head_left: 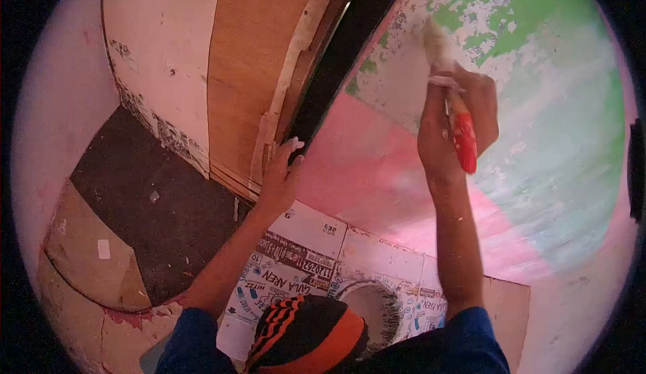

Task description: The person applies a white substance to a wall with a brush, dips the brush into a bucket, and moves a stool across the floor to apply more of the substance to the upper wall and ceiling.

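My right hand [459, 115] is closed round a paintbrush with a red handle [464, 138]. Its pale, motion-blurred bristles [434, 38] point up against the wall [377, 152], which carries patchy green, pink and white paint. At the lower end of the wooden door [245, 58], my left hand [279, 179] grips the door's edge beside the black frame strip [343, 38]. Something white, perhaps paint, shows on its fingertips.
Below the wall lies printed cardboard [282, 283], and on it stands a round paint container [377, 310] with a smeared rim. An orange-and-black striped cloth-like item [309, 337] partly covers the view of it. Dark flooring [161, 199] lies left, under the door.
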Demonstrator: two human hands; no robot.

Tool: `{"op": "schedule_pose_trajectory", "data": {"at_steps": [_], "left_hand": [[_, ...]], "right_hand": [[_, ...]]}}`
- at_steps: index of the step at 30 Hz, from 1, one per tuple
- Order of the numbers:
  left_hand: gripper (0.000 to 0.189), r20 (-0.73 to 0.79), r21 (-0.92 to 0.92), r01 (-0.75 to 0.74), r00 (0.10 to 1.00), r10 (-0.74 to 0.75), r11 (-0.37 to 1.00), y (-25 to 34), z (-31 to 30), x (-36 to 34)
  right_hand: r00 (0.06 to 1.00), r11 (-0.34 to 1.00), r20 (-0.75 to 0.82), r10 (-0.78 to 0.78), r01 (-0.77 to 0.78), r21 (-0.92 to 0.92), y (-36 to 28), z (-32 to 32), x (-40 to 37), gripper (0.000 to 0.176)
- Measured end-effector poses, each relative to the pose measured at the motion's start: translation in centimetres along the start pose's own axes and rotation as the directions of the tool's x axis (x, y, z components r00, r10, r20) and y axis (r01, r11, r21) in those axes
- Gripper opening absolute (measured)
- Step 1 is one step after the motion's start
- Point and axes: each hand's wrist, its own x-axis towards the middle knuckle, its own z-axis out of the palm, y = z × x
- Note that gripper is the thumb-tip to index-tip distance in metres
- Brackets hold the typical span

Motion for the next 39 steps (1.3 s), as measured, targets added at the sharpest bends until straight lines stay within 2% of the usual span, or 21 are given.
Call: {"op": "schedule_pose_trajectory", "data": {"at_steps": [2,4,6,7,8,11,14,16,17,18,20,23,25,26,28,29,31,33,36,38,39], "left_hand": [[0.025,-0.044,-0.017,-0.071,0.997,0.07,0.997,-0.8,0.5,0.0],[0.026,-0.042,-0.003,0.018,0.999,-0.018,1.0,-0.8,0.1,-0.4],[0.027,-0.049,0.013,0.099,0.994,-0.098,0.995,0.0,-0.7,-0.6],[0.028,-0.042,-0.043,0.185,0.982,-0.187,0.982,0.9,-1.2,-1.0],[0.029,-0.034,-0.098,0.264,0.963,-0.268,0.96,1.3,-1.6,-1.1],[0.03,-0.058,-0.04,0.189,0.98,-0.191,0.981,-3.5,-2.0,-1.4],[0.034,-0.041,-0.17,0.264,0.961,-0.274,0.95,-2.3,-1.5,-1.1],[0.034,-0.04,-0.134,0.263,0.962,-0.271,0.955,-2.2,-1.5,-0.7],[0.034,-0.053,-0.106,0.261,0.962,-0.267,0.96,-2.3,-1.4,-0.9],[0.034,-0.046,-0.107,0.273,0.959,-0.279,0.956,-2.0,-1.3,-1.3],[0.02,-0.027,-0.168,0.28,0.957,-0.288,0.945,-1.6,-1.5,-2.6],[0.023,0.128,-0.264,0.414,0.91,-0.393,0.871,-3.3,-0.8,-5.4],[0.023,0.214,-0.178,0.486,0.868,-0.448,0.856,-4.1,0.1,-7.5],[0.022,0.272,-0.116,0.505,0.845,-0.461,0.855,-4.5,0.7,-8.4],[0.027,0.317,0.014,0.493,0.823,-0.472,0.87,-5.9,2.0,-9.7],[0.027,0.337,0.034,0.515,0.801,-0.495,0.857,-6.8,2.3,-10.2],[0.033,0.439,0.239,0.496,0.711,-0.549,0.834,-8.1,3.4,-11.1],[0.037,0.449,0.234,0.502,0.704,-0.55,0.833,-7.2,4.7,-11.3],[0.034,0.428,0.278,0.524,0.683,-0.592,0.805,-7.3,6.0,-11.0],[0.031,0.398,0.141,0.527,0.745,-0.536,0.838,-5.7,6.2,-11.0],[0.031,0.402,0.153,0.529,0.738,-0.542,0.835,-5.4,6.2,-11.1]], "right_hand": [[0.944,0.95,0.126,0.305,-0.311,0.029,2.8,3.7,-5.1,0.012],[0.812,0.87,0.38,0.444,-0.493,0.037,3.9,7.4,-13.5,0.018],[0.85,0.966,0.492,0.187,-0.249,0.064,1.6,8.0,-18.7,0.02],[0.877,1.0,0.48,-0.027,0.027,0.007,0.9,7.9,-19.4,0.022],[0.879,1.0,0.476,-0.028,0.026,0.012,0.9,8.0,-18.9,0.022],[0.787,0.927,0.489,0.375,-0.313,-0.207,1.4,7.0,-14.0,0.016],[0.81,0.659,0.375,0.451,-0.586,0.472,3.0,6.7,-10.4,0.007],[0.898,0.966,0.425,0.114,-0.2,0.164,2.2,5.6,-13.7,0.005],[0.901,0.998,0.43,-0.06,0.048,0.038,1.9,5.1,-15.4,0.005],[0.788,1.0,0.616,-0.003,-0.003,0.009,2.7,5.0,-19.1,0.007],[0.742,0.984,0.667,0.064,-0.159,0.083,4.0,1.0,-21.3,0.005],[0.643,0.827,0.726,0.244,-0.529,0.191,3.5,-6.8,-20.0,0.009],[0.492,0.883,0.856,0.157,-0.459,0.102,3.0,-12.1,-18.9,0.009],[0.471,0.863,0.861,0.191,-0.499,0.081,2.9,-14.1,-20.0,0.009],[0.243,0.736,0.97,0.005,-0.658,0.161,2.6,-17.2,-22.3,0.009],[0.231,0.714,0.973,0.023,-0.685,0.146,2.8,-17.7,-24.4,0.009],[0.138,0.752,0.98,-0.145,-0.628,0.2,2.7,-18.0,-31.0,0.008],[-0.018,0.854,0.998,-0.053,-0.519,0.036,2.0,-17.3,-36.3,0.009],[-0.049,0.833,0.999,0.016,-0.552,-0.041,1.6,-16.4,-40.2,0.016],[0.106,0.838,0.993,0.057,-0.545,0.01,1.4,-16.7,-40.7,0.015],[0.107,0.831,0.992,0.06,-0.556,0.01,1.6,-17.2,-40.4,0.015]]}}
